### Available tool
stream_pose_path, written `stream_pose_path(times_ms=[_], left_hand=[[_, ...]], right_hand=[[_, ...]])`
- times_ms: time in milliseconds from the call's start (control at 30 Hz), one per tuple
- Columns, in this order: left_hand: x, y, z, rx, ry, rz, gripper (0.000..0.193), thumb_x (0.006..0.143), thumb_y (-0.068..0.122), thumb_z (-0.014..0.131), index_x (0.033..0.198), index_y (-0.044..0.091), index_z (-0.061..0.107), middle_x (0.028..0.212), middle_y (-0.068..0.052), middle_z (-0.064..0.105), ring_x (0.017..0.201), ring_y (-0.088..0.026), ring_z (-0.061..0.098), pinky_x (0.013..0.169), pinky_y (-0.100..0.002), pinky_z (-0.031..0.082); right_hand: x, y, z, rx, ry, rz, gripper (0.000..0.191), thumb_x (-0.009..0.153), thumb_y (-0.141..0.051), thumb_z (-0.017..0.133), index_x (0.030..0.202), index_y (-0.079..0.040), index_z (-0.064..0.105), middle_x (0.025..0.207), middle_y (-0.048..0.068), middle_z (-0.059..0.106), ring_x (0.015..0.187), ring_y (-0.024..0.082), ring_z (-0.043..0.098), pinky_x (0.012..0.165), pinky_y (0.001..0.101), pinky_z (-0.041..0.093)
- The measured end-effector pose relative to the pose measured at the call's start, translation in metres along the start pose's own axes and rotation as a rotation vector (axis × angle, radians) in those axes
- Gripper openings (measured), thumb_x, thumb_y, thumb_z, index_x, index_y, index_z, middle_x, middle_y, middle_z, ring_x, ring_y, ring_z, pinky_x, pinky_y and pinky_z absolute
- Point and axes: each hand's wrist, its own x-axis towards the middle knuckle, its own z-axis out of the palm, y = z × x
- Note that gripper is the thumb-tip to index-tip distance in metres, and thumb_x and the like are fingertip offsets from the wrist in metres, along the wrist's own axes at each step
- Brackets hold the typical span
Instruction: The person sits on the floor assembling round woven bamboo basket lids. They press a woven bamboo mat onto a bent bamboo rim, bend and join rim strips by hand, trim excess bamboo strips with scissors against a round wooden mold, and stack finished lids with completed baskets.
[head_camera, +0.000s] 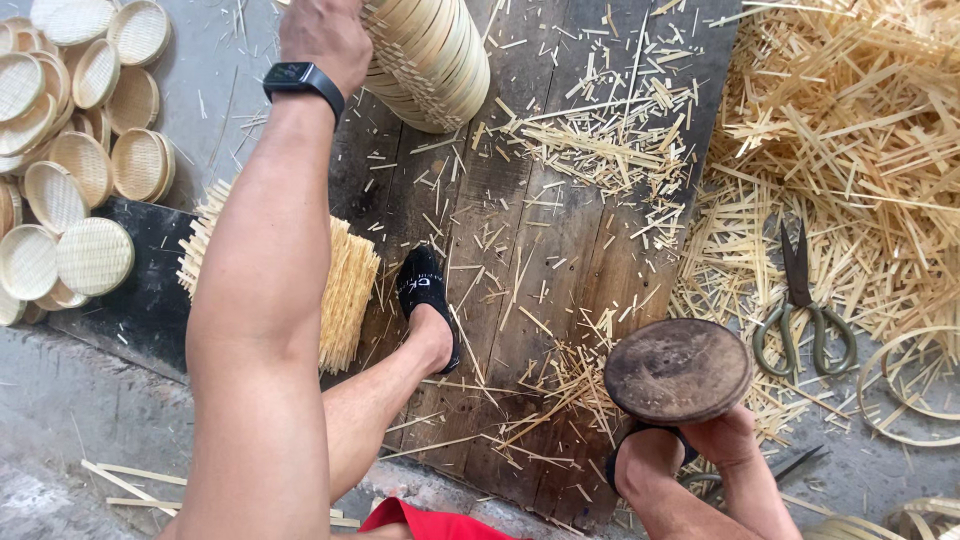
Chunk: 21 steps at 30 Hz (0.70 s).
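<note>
**Left hand reaching a stack of woven trays**

The left hand (322, 38) is resting closed against a stack of woven bamboo trays (432, 60) just to its right. The right hand (722, 436) is gripping a round dark wooden disc (678, 370) from beneath; large scissors (803, 310) are lying near on its right.

Bright, even daylight; sharp focus

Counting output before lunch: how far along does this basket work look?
Done: finished woven trays piled on the floor. In hand: left hand rests on a tall stack of baskets; right hand holds a round wooden disc. Left: a woven mat, loose bamboo strips; shears lie idle.
</note>
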Motion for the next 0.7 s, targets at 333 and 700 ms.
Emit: stream_pose_path(times_ms=[333,700], left_hand=[[-0.112,0.023,-0.057,-0.004,-0.153,-0.09,0.072,0.099,0.013,0.07,0.161,-0.003,0.037,0.161,-0.027,0.043,0.149,-0.041,0.041,0.125,-0.048,0.034],[-0.305,-0.049,-0.094,0.173,-0.948,-0.822,0.056,0.075,0.045,0.091,0.112,0.007,0.077,0.111,-0.022,0.073,0.105,-0.038,0.069,0.094,-0.046,0.054]], right_hand=[[0.109,0.003,0.052,-0.367,0.208,-0.075,0.032,0.106,-0.008,0.057,0.136,0.003,0.053,0.132,0.018,0.061,0.117,0.031,0.062,0.098,0.0476,0.054],[0.029,-0.004,0.084,-0.584,0.508,-0.129,0.037,0.11,-0.027,0.046,0.127,0.004,0.057,0.121,0.02,0.067,0.098,0.03,0.071,0.076,0.0446,0.061]])
